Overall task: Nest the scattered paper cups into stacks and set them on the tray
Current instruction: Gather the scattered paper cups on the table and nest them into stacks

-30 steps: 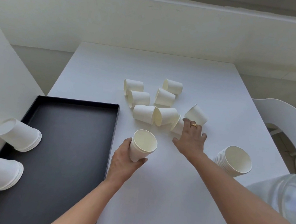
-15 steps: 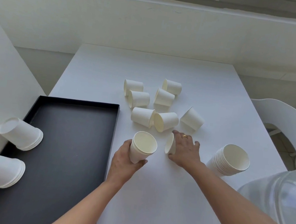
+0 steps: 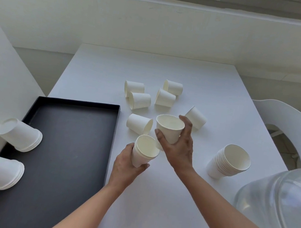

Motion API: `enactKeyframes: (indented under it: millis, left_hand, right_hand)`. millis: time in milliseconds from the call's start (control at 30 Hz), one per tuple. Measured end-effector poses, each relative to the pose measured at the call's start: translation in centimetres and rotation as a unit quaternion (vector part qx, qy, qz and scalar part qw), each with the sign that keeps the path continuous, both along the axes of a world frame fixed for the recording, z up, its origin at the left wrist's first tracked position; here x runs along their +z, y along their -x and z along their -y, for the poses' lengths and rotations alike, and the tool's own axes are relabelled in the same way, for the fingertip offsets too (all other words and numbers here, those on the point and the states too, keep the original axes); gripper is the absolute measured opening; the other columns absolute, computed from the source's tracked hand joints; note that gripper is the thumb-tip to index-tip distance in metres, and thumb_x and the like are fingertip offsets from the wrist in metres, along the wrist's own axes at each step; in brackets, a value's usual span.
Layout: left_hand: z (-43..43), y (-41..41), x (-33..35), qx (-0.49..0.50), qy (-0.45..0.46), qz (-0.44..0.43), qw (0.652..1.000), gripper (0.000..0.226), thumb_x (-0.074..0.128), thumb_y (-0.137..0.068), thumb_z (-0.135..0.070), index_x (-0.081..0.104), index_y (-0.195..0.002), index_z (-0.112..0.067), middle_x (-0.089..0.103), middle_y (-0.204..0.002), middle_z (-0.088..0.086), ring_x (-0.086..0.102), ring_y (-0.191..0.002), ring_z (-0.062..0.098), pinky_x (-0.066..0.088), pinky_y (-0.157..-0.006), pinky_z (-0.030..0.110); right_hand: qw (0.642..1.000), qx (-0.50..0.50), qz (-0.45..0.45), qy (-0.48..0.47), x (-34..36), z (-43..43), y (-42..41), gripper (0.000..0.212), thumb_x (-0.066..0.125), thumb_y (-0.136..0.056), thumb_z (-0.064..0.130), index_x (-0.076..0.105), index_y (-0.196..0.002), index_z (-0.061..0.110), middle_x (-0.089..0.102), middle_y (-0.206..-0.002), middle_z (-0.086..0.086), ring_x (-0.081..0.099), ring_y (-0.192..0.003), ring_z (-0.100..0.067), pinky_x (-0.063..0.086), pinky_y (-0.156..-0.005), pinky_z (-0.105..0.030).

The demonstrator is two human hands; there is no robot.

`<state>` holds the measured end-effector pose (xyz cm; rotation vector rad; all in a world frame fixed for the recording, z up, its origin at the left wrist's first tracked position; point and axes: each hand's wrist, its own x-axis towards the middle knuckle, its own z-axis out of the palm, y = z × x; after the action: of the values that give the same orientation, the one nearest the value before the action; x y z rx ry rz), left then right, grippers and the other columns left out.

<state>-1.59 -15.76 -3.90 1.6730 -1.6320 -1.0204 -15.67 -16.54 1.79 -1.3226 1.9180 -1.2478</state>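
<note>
1. White table [image 3: 170, 74] is the biggest thing here. It holds the tray and all the cups.
2. The black tray [image 3: 65, 141] sits on the left side of the table, close to the person.
3. A white chair [image 3: 288, 120] stands at the right. A big clear plastic thing [image 3: 282, 207] fills the bottom right corner. I cannot tell what it is.
4. Two stacks [image 3: 20, 135] lie on their sides at the left edge of the tray. A tall stack [image 3: 229, 164] sits on the table at the right, leaning a bit, well apart from the tray.
5. The left hand [image 3: 125, 169] curls round a small stack [image 3: 143, 151], open end up, just beside the tray's right edge.
6. The right hand [image 3: 179, 148] has its fingers and thumb curled round one cup [image 3: 169, 128], open end up, just behind the small stack and a bit higher.
7. At least six loose cups [image 3: 140, 101] lie on their sides further back on the table.
8. I think the one cup goes into the small stack next. If it comes down crooked, its bottom may hit the rim and bend it.
9. Paper cups are soft, so a hard squeeze may crush them.
10. Cups on their sides can roll, so a bump from an arm may send one off the table.
11. The leaning tall stack may tip if it is knocked.
</note>
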Motion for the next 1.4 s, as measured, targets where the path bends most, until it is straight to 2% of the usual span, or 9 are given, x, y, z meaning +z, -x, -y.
enactKeyframes:
  millis: [200,267,333,600,700,833,1000,1233,1400]
  left_hand:
    - [-0.3,0.3,0.2,-0.014,0.002,-0.01,1.0,0.062,0.08,-0.066,-0.024,0.05,-0.12,-0.019,0.061,-0.103,-0.007,0.058,-0.095,0.019,0.051,-0.08,0.033]
    - [-0.5,0.4,0.2,-0.019,0.001,-0.013,1.0,0.061,0.08,-0.066,-0.025,0.05,-0.118,-0.019,0.063,-0.102,-0.005,0.06,-0.095,0.02,0.052,-0.081,0.036]
    - [-0.5,0.5,0.1,-0.021,0.002,-0.016,1.0,0.057,0.08,-0.066,-0.028,0.051,-0.114,-0.019,0.065,-0.101,-0.003,0.061,-0.092,0.021,0.053,-0.078,0.037]
    - [-0.1,0.6,0.7,-0.007,0.01,-0.057,0.998,0.057,0.079,-0.067,-0.032,0.052,-0.116,-0.019,0.063,-0.099,-0.007,0.059,-0.089,0.014,0.043,-0.064,0.013]
    - [-0.1,0.6,0.6,-0.006,0.008,-0.057,0.998,0.056,0.079,-0.068,-0.032,0.053,-0.115,-0.019,0.062,-0.096,-0.007,0.059,-0.088,0.015,0.043,-0.063,0.015]
    - [-0.2,0.7,0.2,-0.01,0.007,-0.04,0.999,0.06,0.081,-0.066,-0.027,0.052,-0.117,-0.018,0.062,-0.097,-0.005,0.059,-0.09,0.018,0.045,-0.071,0.024]
    - [-0.9,0.8,-0.3,-0.023,0.002,-0.034,0.999,0.06,0.081,-0.065,-0.026,0.051,-0.117,-0.017,0.062,-0.099,-0.004,0.057,-0.09,0.017,0.043,-0.072,0.024]
    - [-1.5,0.8,-0.9,-0.044,-0.029,-0.032,0.998,0.062,0.08,-0.065,-0.028,0.05,-0.118,-0.023,0.062,-0.101,-0.007,0.057,-0.093,0.016,0.046,-0.075,0.026]
    - [-2.0,0.7,-1.3,-0.055,-0.038,-0.025,0.997,0.059,0.08,-0.065,-0.03,0.05,-0.116,-0.022,0.062,-0.102,-0.007,0.057,-0.092,0.015,0.045,-0.074,0.022]
  right_hand:
    - [0.996,0.041,0.074,-0.016,-0.7,-1.0,-1.4,0.081,0.073,-0.062,0.049,0.033,-0.13,0.029,0.052,-0.109,0.012,0.056,-0.101,-0.016,0.049,-0.087,-0.032]
    - [0.996,0.057,0.069,-0.029,-1.3,-1.3,-1.7,0.081,0.077,-0.066,0.046,0.033,-0.131,0.028,0.05,-0.112,0.013,0.054,-0.103,-0.016,0.049,-0.089,-0.034]
    - [0.995,0.071,0.063,-0.04,-1.9,-1.7,-1.9,0.083,0.074,-0.063,0.054,0.033,-0.131,0.029,0.049,-0.117,0.015,0.052,-0.106,-0.015,0.048,-0.093,-0.036]
    - [0.985,0.149,-0.013,-0.08,-3.5,-2.6,-1.4,0.093,0.049,-0.063,0.071,0.027,-0.142,0.029,0.037,-0.136,0.014,0.028,-0.132,-0.004,0.027,-0.11,-0.026]
    - [0.982,0.168,-0.037,-0.079,-3.8,-2.5,-0.9,0.09,0.037,-0.067,0.073,0.029,-0.143,0.026,0.036,-0.144,0.011,0.025,-0.13,0.001,0.026,-0.111,-0.027]
    - [0.985,0.155,-0.044,-0.067,-3.2,-1.2,0.2,0.079,0.031,-0.076,0.07,0.036,-0.139,0.024,0.039,-0.144,0.01,0.028,-0.133,-0.004,0.026,-0.112,-0.032]
    - [0.984,0.08,-0.148,-0.061,-2.7,2.8,2.9,0.055,0.056,-0.09,0.037,0.038,-0.137,0.015,0.041,-0.142,0.001,0.033,-0.134,-0.019,0.03,-0.108,-0.038]
    - [0.931,0.064,-0.292,-0.211,-2.4,7.2,7.5,0.068,0.057,-0.089,0.031,0.021,-0.145,0.019,0.006,-0.158,-0.002,0.004,-0.146,-0.021,0.024,-0.112,-0.048]
    - [0.849,0.127,-0.388,-0.334,-2.2,8.6,9.4,0.085,0.054,-0.09,0.037,-0.005,-0.15,0.024,-0.009,-0.159,-0.007,-0.009,-0.147,-0.025,0.016,-0.112,-0.055]
